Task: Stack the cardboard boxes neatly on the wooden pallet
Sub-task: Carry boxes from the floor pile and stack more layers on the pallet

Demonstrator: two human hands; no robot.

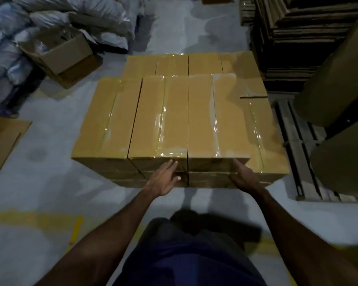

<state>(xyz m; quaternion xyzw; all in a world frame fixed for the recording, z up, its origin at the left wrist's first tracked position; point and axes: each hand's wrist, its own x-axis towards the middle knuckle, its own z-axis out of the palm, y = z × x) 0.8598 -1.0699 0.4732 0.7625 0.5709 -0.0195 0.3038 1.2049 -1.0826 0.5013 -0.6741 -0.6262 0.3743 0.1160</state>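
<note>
Several tan cardboard boxes sealed with clear tape stand stacked in layers in front of me; whatever they stand on is hidden beneath them. The top box right of centre (pixel 217 120) lies flush beside its neighbour (pixel 159 120). My left hand (pixel 165 178) has straight fingers pressed flat against the near faces of the boxes at the seam between them. On the near right corner of that top box rests my right hand (pixel 244 176), its fingers laid along the front face. Lower boxes (pixel 265 129) show at the right and the back.
An open cardboard box (pixel 64 56) and piled plastic-wrapped bags (pixel 10 58) lie at the left. Flattened cardboard (pixel 2 141) lies on the floor at the far left. Stacks of flat cartons (pixel 298 38), large cardboard rolls (pixel 337 83) and a grey pallet (pixel 302 153) stand at the right.
</note>
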